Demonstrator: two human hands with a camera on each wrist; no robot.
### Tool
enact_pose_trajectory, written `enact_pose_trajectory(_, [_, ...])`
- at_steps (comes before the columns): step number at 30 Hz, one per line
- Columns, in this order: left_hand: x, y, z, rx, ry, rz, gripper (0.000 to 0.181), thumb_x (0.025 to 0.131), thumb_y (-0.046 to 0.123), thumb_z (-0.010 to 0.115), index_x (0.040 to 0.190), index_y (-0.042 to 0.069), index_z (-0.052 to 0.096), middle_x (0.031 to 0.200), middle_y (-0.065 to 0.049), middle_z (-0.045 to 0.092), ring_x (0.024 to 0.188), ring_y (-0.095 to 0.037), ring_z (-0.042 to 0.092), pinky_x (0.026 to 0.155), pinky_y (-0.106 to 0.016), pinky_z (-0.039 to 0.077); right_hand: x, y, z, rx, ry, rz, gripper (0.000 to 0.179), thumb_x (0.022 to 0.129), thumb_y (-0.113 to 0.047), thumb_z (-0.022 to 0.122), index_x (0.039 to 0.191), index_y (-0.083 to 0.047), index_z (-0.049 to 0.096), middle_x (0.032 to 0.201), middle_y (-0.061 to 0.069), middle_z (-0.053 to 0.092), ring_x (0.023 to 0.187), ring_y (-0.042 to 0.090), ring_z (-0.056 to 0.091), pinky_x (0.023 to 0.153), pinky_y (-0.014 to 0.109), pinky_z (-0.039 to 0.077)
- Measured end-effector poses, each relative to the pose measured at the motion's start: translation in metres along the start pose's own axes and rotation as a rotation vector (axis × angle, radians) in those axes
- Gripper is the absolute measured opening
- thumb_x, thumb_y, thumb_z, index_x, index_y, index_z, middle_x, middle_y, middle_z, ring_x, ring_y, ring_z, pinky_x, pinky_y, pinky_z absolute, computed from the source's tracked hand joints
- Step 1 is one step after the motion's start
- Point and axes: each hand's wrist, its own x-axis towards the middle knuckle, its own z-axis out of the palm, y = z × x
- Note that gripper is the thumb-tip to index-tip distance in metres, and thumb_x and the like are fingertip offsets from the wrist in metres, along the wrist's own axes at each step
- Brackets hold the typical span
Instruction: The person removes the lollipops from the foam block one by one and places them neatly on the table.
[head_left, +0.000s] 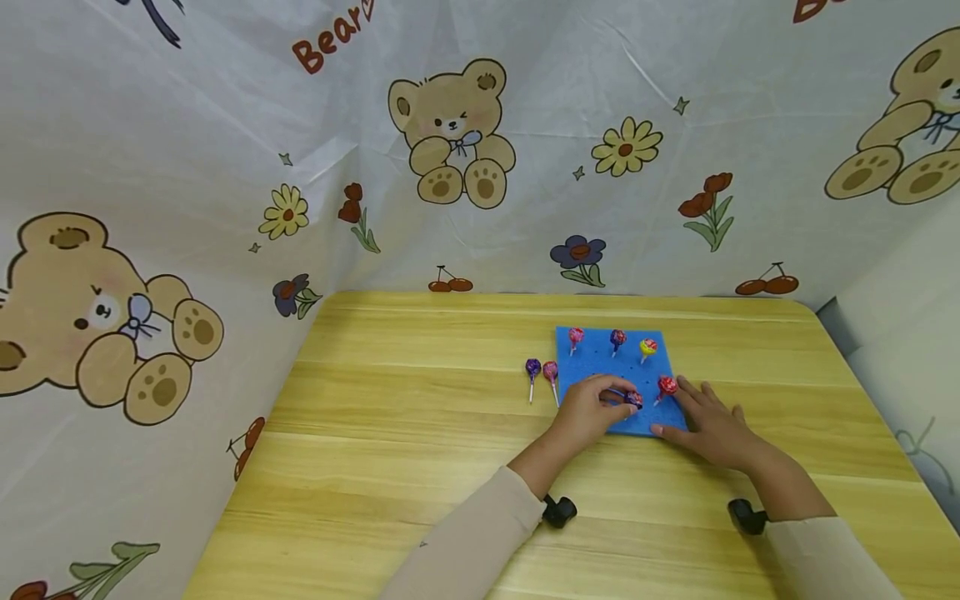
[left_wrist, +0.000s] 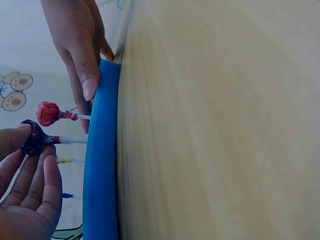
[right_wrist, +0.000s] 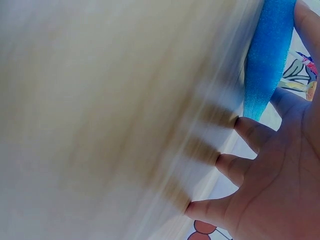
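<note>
A blue foam board [head_left: 600,365] lies flat on the wooden table, with several wrapped lollipops standing in it. My left hand [head_left: 589,408] pinches the head of a dark blue lollipop [left_wrist: 34,139] between thumb and fingers; its white stick meets the board near the front edge. Beside it stands a red lollipop [head_left: 667,386]. My right hand [head_left: 712,429] rests spread at the board's right front corner, thumb on the board and other fingertips down on the table in the right wrist view. Along the back row are a pink lollipop [head_left: 576,335], a dark lollipop [head_left: 617,337] and a yellow lollipop [head_left: 648,347].
Left of the board, a purple lollipop [head_left: 532,367] and a pink-purple lollipop [head_left: 551,371] lie on the table [head_left: 420,400]. Behind the table hangs a white cloth [head_left: 540,167] printed with bears and flowers. Small holes dot the board.
</note>
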Motion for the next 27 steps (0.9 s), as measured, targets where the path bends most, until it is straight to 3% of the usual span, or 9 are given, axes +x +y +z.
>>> enact_pose_trajectory(21, [-0.002,0.017,-0.006,-0.041,-0.014,0.006,0.025,0.092,0.024,0.076,0.117,0.027,0.073,0.114,0.014,0.066,0.098,0.003,0.065,0.074,-0.015,0.056,0.002,0.002,0.001,0.013,-0.014,0.001,0.094,0.095,-0.060,0.059,0.158,0.001,0.026,0.164,0.030,0.016,0.145,0.065,0.006,0.096,0.092,0.004])
enact_pose_trajectory(27, [-0.003,0.019,-0.009,-0.073,-0.021,0.012,0.026,0.093,0.024,0.075,0.119,0.021,0.073,0.115,0.012,0.066,0.097,0.004,0.064,0.074,-0.016,0.056,0.002,0.002,0.001,0.010,-0.014,0.005,0.095,0.094,-0.061,0.060,0.157,0.002,0.028,0.164,0.030,0.016,0.145,0.065,0.007,0.096,0.092,0.004])
